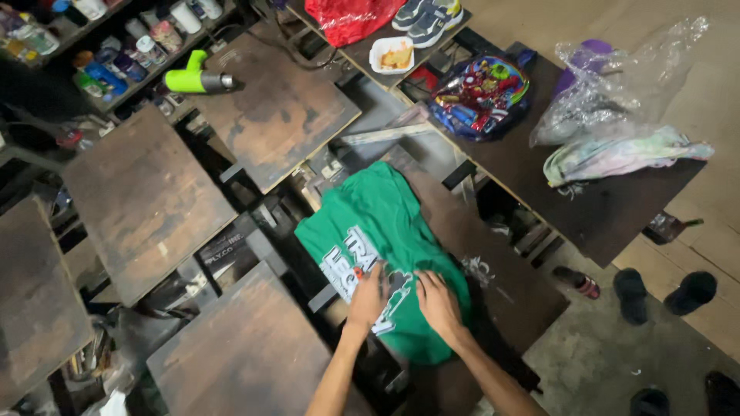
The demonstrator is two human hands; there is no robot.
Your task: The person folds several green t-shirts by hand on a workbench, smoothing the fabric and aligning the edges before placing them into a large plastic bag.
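Looking down, head view: two bare forearms reach up from the bottom edge onto a dark wooden board.
Shirt: a green shirt (385, 246) with a white print lies spread over the board (493, 262), hanging off its near end.
Left hand: the left hand (368, 296) lies flat on the print, fingers (378, 276) stretched out and together, gripping nothing.
Right hand: the right hand (438, 302) presses flat just beside it, fingers spread a little, gripping nothing.
Other boards: more worn boards (142, 196) fan out to the left; a lime-green heat gun (196, 78) rests on one.
Bench: a dark bench (609, 208) at the right carries a bright backpack (479, 94), a clear plastic bag (609, 85) and a folded pale cloth (617, 154).
Floor: dark sandals (663, 293) lie on the floor.
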